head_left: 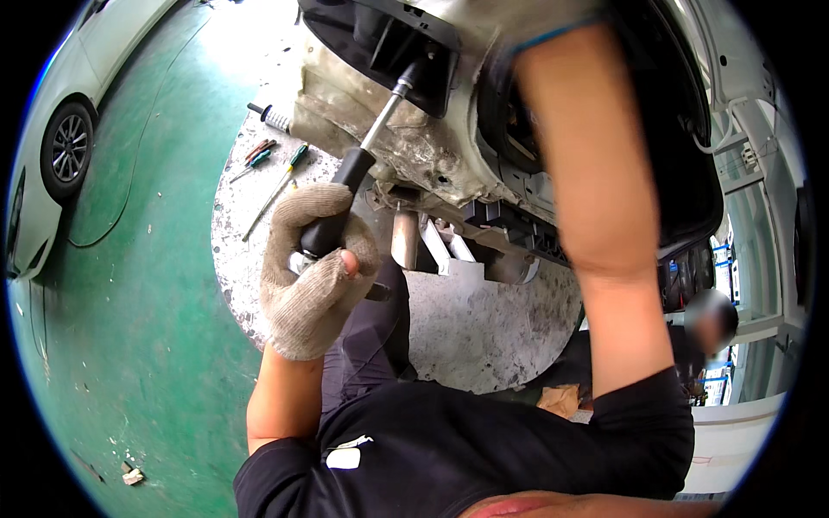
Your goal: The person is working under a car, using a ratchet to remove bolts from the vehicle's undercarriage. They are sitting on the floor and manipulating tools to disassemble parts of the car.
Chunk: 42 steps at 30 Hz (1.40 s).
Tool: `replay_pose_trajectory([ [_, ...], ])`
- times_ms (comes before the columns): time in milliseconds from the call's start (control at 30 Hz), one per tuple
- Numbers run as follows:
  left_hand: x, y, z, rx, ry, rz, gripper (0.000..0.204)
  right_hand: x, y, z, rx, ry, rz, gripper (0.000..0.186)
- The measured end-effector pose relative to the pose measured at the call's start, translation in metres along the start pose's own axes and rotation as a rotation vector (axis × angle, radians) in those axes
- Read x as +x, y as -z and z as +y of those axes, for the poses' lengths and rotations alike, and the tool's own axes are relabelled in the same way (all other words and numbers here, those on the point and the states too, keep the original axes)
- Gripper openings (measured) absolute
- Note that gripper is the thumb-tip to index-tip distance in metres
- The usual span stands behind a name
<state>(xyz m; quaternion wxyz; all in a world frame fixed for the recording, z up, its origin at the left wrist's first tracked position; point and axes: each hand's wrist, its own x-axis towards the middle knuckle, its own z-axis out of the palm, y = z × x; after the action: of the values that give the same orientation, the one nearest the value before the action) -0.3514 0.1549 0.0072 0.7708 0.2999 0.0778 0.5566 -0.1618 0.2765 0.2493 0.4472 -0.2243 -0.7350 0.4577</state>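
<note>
The left hand (pixel 313 274), in a worn knit glove, is clenched around the black handle of a long ratchet wrench (pixel 358 164). Its steel shaft angles up and right into a dark recess (pixel 393 39) in the underside of the car body (pixel 414 147), so the socket end is seated up there, though the bolt itself can't be seen. The right hand goes up behind the bumper area at the top edge and is blurred, so there's no telling what it's gripping; only the bare forearm (pixel 596 173) shows.

Progress-wise, it looks like the fastener job is mid-way: wrench engaged, nothing visibly hanging loose yet. The panel is grimy, chipped and rusty around the hole.

Further out, a few screwdrivers (pixel 275 168) lie on the pale round patch of floor (pixel 466 328), near its upper left edge, with the green floor (pixel 147 345) around it and a white car (pixel 60 138) parked at the left edge. Another person (pixel 708 324) crouches at the right.
</note>
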Motion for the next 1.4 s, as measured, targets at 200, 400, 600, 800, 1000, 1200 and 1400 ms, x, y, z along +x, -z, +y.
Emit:
replay_pose_trajectory([
  [200,0.007,-0.003,0.002,0.013,-0.047,-0.017,0.057,-0.014,-0.012,0.053,0.215,-0.319,0.387,0.031],
  [400,0.004,-0.012,-0.004,-0.062,-0.014,-0.021,0.055,-0.016,-0.009,0.053,0.233,-0.292,0.380,0.030],
  [600,0.000,-0.018,-0.009,-0.019,0.000,0.021,0.054,-0.017,-0.010,0.054,0.238,-0.278,0.379,0.030],
  [800,-0.003,-0.023,-0.021,-0.058,-0.039,0.004,0.053,-0.022,-0.003,0.055,0.298,-0.236,0.363,0.029],
  [1000,-0.006,-0.017,-0.017,-0.060,-0.059,0.018,0.051,-0.015,-0.005,0.065,0.354,-0.172,0.332,0.028],
  [1200,-0.004,-0.017,-0.015,-0.071,-0.005,0.015,0.051,-0.009,-0.008,0.042,0.085,-0.356,0.421,0.025],
  [1400,-0.008,-0.009,-0.022,-0.131,-0.012,-0.078,0.052,-0.016,0.008,0.004,0.021,-0.054,0.102,0.035],
])
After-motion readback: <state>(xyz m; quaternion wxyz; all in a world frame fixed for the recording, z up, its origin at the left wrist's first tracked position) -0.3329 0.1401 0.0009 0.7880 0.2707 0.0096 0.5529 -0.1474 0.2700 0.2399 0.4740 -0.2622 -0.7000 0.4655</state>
